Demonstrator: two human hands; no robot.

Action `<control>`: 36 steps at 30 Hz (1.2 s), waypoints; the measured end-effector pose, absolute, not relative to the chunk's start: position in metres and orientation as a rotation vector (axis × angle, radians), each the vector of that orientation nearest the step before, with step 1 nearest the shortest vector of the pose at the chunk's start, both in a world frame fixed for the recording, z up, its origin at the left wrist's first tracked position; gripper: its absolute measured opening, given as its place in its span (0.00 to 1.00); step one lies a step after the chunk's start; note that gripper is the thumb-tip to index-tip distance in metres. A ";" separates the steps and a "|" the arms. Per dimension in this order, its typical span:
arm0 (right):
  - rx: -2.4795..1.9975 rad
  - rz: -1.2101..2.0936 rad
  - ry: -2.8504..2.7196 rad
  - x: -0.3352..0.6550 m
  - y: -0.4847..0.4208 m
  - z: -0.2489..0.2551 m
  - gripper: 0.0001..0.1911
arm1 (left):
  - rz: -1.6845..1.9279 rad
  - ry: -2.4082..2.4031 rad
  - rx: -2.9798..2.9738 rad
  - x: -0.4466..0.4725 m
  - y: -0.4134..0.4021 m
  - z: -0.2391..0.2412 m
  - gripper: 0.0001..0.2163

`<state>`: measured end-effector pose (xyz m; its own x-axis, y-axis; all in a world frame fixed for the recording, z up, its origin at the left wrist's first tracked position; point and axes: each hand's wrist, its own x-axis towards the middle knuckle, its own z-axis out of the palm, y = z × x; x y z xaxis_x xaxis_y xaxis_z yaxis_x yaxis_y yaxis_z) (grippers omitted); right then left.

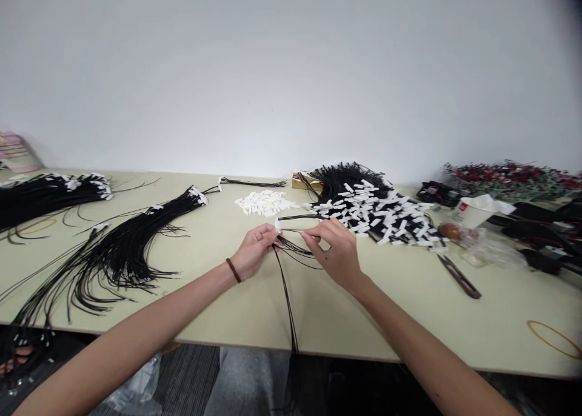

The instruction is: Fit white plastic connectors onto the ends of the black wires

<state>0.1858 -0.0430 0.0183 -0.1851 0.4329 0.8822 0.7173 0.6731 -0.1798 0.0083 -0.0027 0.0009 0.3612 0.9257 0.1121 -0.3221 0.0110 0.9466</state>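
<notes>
Though thin, black wires between pinching fingers

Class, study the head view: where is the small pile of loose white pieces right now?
In the head view, the small pile of loose white pieces lies mid-table, just beyond the left hand and left of the big heap of white-ended black wires.

The left hand is hiding part of a white connector. The view's left edge is cutting off a cable bundle.
</notes>
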 end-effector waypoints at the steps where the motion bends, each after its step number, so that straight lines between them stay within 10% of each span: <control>1: -0.920 -0.342 -1.825 0.186 -0.043 0.018 0.06 | 1.100 0.666 1.161 0.008 -0.003 0.001 0.13; 36: -0.952 -0.172 -1.844 0.178 -0.048 0.018 0.08 | 1.069 0.666 1.366 0.009 -0.008 0.001 0.14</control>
